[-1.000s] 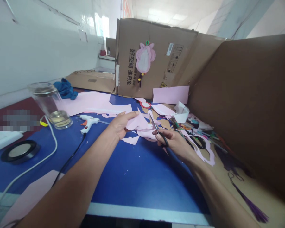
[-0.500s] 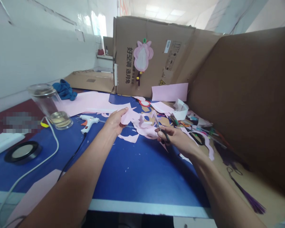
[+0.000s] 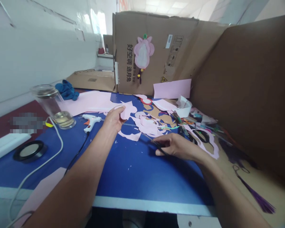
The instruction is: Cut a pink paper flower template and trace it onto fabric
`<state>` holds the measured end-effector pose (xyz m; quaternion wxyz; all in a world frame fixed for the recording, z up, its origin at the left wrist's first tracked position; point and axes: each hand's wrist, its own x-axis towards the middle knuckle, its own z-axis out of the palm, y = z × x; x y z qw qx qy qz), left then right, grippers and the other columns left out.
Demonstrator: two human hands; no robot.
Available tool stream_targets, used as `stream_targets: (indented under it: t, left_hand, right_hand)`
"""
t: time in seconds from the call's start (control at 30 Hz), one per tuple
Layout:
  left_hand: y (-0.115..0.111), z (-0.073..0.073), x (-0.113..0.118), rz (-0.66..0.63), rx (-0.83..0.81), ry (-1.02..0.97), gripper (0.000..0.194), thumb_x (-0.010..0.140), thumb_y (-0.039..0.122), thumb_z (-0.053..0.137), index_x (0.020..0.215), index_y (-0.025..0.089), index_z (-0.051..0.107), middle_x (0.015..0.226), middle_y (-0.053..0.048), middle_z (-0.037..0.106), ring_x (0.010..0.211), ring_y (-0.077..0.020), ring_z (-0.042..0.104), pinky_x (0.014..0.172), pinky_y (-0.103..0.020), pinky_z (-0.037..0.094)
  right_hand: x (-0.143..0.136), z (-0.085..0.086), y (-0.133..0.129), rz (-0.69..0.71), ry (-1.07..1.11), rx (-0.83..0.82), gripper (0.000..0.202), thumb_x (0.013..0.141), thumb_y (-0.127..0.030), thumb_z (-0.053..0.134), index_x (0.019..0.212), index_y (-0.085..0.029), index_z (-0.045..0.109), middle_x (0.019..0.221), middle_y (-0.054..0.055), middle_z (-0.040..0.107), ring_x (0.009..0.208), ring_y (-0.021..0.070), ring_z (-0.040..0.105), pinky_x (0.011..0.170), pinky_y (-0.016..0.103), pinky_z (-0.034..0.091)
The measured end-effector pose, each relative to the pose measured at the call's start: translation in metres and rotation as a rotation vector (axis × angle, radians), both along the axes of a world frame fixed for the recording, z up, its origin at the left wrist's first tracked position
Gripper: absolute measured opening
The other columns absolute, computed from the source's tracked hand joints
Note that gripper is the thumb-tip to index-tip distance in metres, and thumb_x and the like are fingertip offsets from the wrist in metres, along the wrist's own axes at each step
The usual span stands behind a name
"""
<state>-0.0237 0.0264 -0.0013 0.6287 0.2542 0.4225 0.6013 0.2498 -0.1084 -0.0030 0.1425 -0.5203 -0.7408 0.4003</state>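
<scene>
My left hand (image 3: pixel 114 118) pinches a pink paper cutout (image 3: pixel 128 110) between thumb and fingers, above the blue table. To the right, my right hand (image 3: pixel 172 145) is closed on a pair of dark-handled scissors (image 3: pixel 159 147), held low near the tabletop with the blades pointing left and away. Several pink paper scraps (image 3: pixel 148 125) lie between and beyond my hands. A curved pink offcut (image 3: pixel 131 136) rests just right of my left hand.
A white glue gun (image 3: pixel 91 122) lies left of my left hand, its cord running forward. Further left stand a glass jar (image 3: pixel 65 118) and a roll of black tape (image 3: pixel 41 148). A cardboard box (image 3: pixel 180 60) walls off the back, with a purple tassel (image 3: pixel 257 198) at right.
The scissors have come down and nearer, from upright among the scraps to almost flat over the table. My left hand still holds the pink cutout. The view has shifted slightly.
</scene>
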Motion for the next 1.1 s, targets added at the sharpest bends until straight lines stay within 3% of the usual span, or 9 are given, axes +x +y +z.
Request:
stream_targets:
  t: [0.1,0.23,0.5,0.63,0.73,0.83,0.93,1.03,1.1]
  left_hand:
    - [-0.003,0.001,0.001,-0.011,0.017,0.014,0.024,0.083,0.006,0.084,0.102,0.018,0.074,0.08,-0.002,0.078,0.061,-0.0149,0.072,0.06,-0.025,0.058]
    - [-0.008,0.001,0.004,-0.017,0.028,0.051,0.039,0.078,0.003,0.085,0.111,0.02,0.073,0.088,-0.004,0.081,0.068,-0.0165,0.075,0.065,-0.027,0.06]
    - [-0.024,0.005,0.021,-0.104,0.042,0.141,0.036,0.073,0.003,0.085,0.102,0.018,0.071,0.081,-0.003,0.079,0.063,-0.0143,0.072,0.059,-0.023,0.057]
    - [-0.036,0.008,0.03,-0.195,0.056,0.181,0.024,0.074,0.007,0.085,0.089,0.018,0.071,0.075,-0.002,0.076,0.059,-0.0145,0.069,0.054,-0.023,0.055]
    - [-0.043,0.007,0.037,-0.261,0.072,0.211,0.021,0.074,0.011,0.087,0.085,0.018,0.071,0.074,-0.003,0.075,0.058,-0.0147,0.068,0.054,-0.024,0.054]
    - [-0.048,0.003,0.043,-0.322,0.087,0.243,0.021,0.074,0.016,0.091,0.082,0.017,0.072,0.075,-0.003,0.075,0.059,-0.0145,0.068,0.056,-0.025,0.054]
    - [-0.053,0.0,0.049,-0.39,0.093,0.28,0.019,0.076,0.018,0.092,0.081,0.017,0.074,0.075,-0.004,0.074,0.061,-0.0147,0.069,0.059,-0.026,0.055]
    - [-0.057,-0.001,0.054,-0.451,0.098,0.31,0.014,0.08,0.018,0.09,0.083,0.017,0.076,0.076,-0.004,0.075,0.061,-0.0142,0.068,0.058,-0.026,0.054]
    - [-0.06,-0.002,0.057,-0.483,0.103,0.325,0.015,0.08,0.018,0.091,0.082,0.017,0.076,0.075,-0.004,0.074,0.059,-0.0136,0.067,0.057,-0.025,0.052]
  right_hand:
    - [-0.009,-0.004,-0.003,0.031,-0.105,0.183,0.037,0.089,-0.05,0.087,0.121,-0.031,0.087,0.093,0.001,0.071,0.084,0.0204,0.059,0.075,0.031,0.042]
    - [-0.02,-0.009,-0.004,0.028,-0.184,0.265,0.047,0.084,-0.048,0.092,0.127,-0.03,0.086,0.102,0.006,0.073,0.092,0.0245,0.065,0.082,0.033,0.047]
    - [-0.024,-0.002,-0.005,0.058,-0.047,0.094,0.052,0.078,-0.029,0.09,0.13,-0.027,0.084,0.086,-0.001,0.069,0.073,0.0169,0.059,0.067,0.028,0.043]
    - [-0.016,0.0,-0.002,0.032,0.261,-0.076,0.041,0.082,-0.042,0.088,0.118,-0.021,0.083,0.077,-0.003,0.065,0.066,0.0135,0.053,0.063,0.027,0.04]
    - [-0.011,0.0,0.003,-0.055,0.4,-0.054,0.038,0.079,-0.049,0.091,0.101,-0.02,0.081,0.072,-0.005,0.061,0.063,0.0116,0.049,0.062,0.026,0.038]
    - [-0.011,0.0,0.008,-0.269,0.458,0.059,0.039,0.083,-0.058,0.087,0.09,-0.021,0.077,0.069,-0.004,0.061,0.06,0.012,0.048,0.058,0.027,0.037]
    - [-0.013,-0.003,0.013,-0.479,0.61,0.233,0.045,0.077,-0.058,0.093,0.099,-0.023,0.075,0.083,-0.001,0.068,0.072,0.0157,0.059,0.067,0.03,0.049]
    - [-0.016,-0.008,0.018,-0.52,0.764,0.283,0.062,0.063,-0.051,0.103,0.111,-0.024,0.074,0.098,0.002,0.072,0.09,0.02,0.067,0.083,0.036,0.058]
    - [-0.018,-0.011,0.02,-0.509,0.811,0.26,0.066,0.062,-0.05,0.104,0.113,-0.024,0.072,0.099,0.002,0.072,0.089,0.0201,0.068,0.085,0.037,0.06]
